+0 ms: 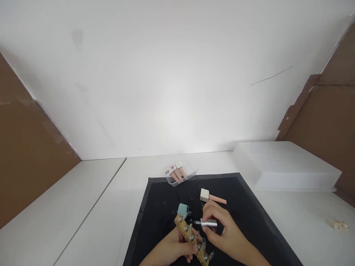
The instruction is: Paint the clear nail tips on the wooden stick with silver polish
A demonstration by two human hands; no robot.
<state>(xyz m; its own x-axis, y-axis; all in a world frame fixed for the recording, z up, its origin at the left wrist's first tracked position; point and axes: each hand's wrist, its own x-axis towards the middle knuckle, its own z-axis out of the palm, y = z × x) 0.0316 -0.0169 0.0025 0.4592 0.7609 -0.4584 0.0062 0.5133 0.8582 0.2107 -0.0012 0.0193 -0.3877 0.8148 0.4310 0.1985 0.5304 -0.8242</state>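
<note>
My left hand (pixel 170 246) is wrapped round a wooden strip (pixel 192 238) that slants down to the right. Several metal studs line the strip, and clear nail tips stick out along its right side. Between the fingertips of my right hand (pixel 224 231) is a nail polish brush (pixel 209 223) with a silver handle, its bristle end pointing left towards the nail tips. Whether the bristles touch a nail tip I cannot tell. Just behind the strip's upper end sits a teal nail polish bottle (pixel 182 209), its neck facing right. Part of it is hidden by the strip.
Under my hands lies a black mat (pixel 158 199) on a white table (pixel 94 214). A white bottle with a peach cap (pixel 204 194) rests behind my right hand. Similar bottles lie in a clear tray (pixel 174 183). On the right are a translucent box (pixel 291 166) and small beige rings (pixel 337 225).
</note>
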